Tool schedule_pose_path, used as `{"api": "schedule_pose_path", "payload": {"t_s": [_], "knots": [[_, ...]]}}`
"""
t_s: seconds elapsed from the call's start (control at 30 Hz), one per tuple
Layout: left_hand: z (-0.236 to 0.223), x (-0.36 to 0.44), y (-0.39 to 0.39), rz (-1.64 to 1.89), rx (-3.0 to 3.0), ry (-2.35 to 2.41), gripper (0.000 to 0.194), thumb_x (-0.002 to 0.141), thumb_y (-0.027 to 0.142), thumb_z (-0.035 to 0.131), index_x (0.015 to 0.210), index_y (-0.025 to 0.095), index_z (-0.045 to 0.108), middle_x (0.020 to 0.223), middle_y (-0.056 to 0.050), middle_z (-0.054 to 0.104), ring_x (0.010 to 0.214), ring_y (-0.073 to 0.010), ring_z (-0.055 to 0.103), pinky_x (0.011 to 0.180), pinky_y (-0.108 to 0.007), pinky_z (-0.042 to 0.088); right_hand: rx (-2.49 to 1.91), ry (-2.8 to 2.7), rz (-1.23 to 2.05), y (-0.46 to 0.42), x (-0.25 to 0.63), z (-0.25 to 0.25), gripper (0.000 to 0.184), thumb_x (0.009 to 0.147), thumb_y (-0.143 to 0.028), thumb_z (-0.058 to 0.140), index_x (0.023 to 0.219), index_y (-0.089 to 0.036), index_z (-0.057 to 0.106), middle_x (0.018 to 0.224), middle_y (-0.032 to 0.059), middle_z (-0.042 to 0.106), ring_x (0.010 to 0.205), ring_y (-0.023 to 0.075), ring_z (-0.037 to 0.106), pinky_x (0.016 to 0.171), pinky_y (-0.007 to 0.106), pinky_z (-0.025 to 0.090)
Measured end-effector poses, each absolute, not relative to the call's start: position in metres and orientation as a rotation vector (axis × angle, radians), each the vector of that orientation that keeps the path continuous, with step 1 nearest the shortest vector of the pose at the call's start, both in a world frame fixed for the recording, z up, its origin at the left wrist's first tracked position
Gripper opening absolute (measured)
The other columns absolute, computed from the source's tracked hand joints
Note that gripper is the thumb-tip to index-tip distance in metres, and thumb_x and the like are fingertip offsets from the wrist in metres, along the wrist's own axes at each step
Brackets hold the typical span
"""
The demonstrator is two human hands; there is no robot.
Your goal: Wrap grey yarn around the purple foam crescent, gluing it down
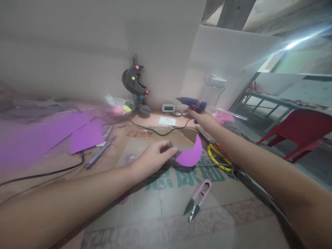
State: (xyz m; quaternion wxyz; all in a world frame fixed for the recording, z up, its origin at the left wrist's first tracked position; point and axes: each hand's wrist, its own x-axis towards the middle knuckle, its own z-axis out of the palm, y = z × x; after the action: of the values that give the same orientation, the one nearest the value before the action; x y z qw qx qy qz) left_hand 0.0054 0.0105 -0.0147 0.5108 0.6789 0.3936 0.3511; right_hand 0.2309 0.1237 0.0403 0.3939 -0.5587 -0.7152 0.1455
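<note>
Two bare arms reach over a tabletop (153, 118) covered in part by printed cardboard (140, 218). The left hand (151, 158) has its thumb and fingers pinched together on the dark left end of a purple crescent (192, 156), which sits over the cardboard between the forearms, its free tip pointing up. The right hand (201, 116), farther back, has its fingers wrapped around the handle of a blue glue gun (190, 101), nozzle toward the left; a small red light glows on it. Pink snips (203, 193) lie nearer the viewer, blades apart, and yellow-handled scissors (214, 155) lie right of the crescent. Purple sheets (86, 136) spread at left. Behind, a dark moon ornament (131, 81) stands near a small white clock (168, 108).
</note>
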Motion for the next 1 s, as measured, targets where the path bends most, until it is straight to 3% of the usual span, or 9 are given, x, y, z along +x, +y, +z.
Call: {"api": "schedule_pose_path", "payload": {"t_s": [0.13,0.27,0.37,0.5,0.7,1.0], "knots": [[-0.013,0.004,0.014,0.993,1.626,1.011,0.029,0.085,0.045,0.055,0.072,0.019,0.050,0.067,0.004,0.052,0.063,-0.0120,0.050,0.061,-0.024,0.038,-1.293,-1.726,0.425,0.057,0.250,0.053,0.036,0.087,-0.050,0.056,0.105,-0.020,0.066,0.105,0.0092,0.072,0.091,0.0224,0.070,0.072,0.030,0.055],[-0.013,0.002,0.016,1.094,1.599,1.083,0.031,0.086,0.046,0.052,0.071,0.019,0.049,0.063,0.005,0.048,0.059,-0.0119,0.047,0.058,-0.024,0.035,-1.216,-1.749,0.418,0.001,0.262,0.044,0.025,0.084,-0.046,0.062,0.086,-0.023,0.069,0.092,0.0063,0.074,0.089,0.0236,0.070,0.083,0.037,0.055],[-0.010,0.002,0.014,1.075,1.617,1.106,0.032,0.087,0.046,0.051,0.068,0.020,0.049,0.061,0.005,0.045,0.057,-0.0122,0.044,0.055,-0.024,0.032,-1.242,-1.840,0.478,-0.023,0.266,0.029,0.020,0.083,-0.043,0.063,0.090,-0.026,0.070,0.095,0.0053,0.073,0.092,0.0252,0.069,0.085,0.040,0.056],[-0.004,0.004,0.010,1.041,1.614,1.078,0.031,0.088,0.042,0.050,0.066,0.020,0.050,0.063,0.004,0.050,0.059,-0.0127,0.047,0.057,-0.024,0.034,-1.282,-2.016,0.439,-0.035,0.265,0.015,0.017,0.082,-0.042,0.063,0.091,-0.029,0.069,0.093,0.0049,0.072,0.087,0.0251,0.068,0.074,0.038,0.057],[-0.002,0.003,0.008,0.965,1.657,1.135,0.031,0.087,0.044,0.053,0.069,0.019,0.052,0.063,0.004,0.056,0.061,-0.0126,0.051,0.061,-0.024,0.036,-1.188,-2.098,0.400,-0.034,0.258,0.004,0.018,0.076,-0.042,0.068,0.072,-0.026,0.061,0.071,0.0020,0.065,0.063,0.0191,0.062,0.055,0.033,0.049],[-0.005,0.002,0.007,0.909,1.676,1.153,0.034,0.085,0.050,0.053,0.070,0.019,0.051,0.065,0.003,0.058,0.057,-0.0120,0.048,0.056,-0.024,0.033,-1.237,-2.185,0.350,-0.036,0.251,-0.001,0.019,0.076,-0.043,0.068,0.081,-0.024,0.067,0.078,0.0027,0.070,0.071,0.0203,0.064,0.064,0.033,0.050]]}}
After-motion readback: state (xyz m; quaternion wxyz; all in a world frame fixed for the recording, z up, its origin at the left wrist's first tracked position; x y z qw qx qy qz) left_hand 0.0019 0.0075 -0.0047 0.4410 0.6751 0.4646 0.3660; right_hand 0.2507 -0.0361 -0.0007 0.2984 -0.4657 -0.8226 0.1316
